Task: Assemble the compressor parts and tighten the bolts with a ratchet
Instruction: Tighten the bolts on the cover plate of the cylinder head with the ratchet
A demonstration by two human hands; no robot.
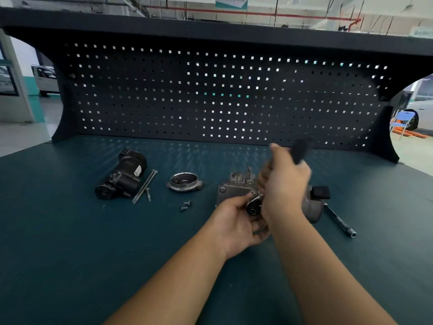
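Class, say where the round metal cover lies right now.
In the head view the round metal cover lies left of the left hand, between the long bolts and the grey compressor body, with small bolts just nearer the camera.

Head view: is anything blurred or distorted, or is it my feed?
In the head view, the right hand and the black ratchet handle it grips are motion-blurred; the left hand holding the compressor housing is sharper; the long bolts read crisp; light through the pegboard holes dapples the bench; the top shelf bows, wide-angle.
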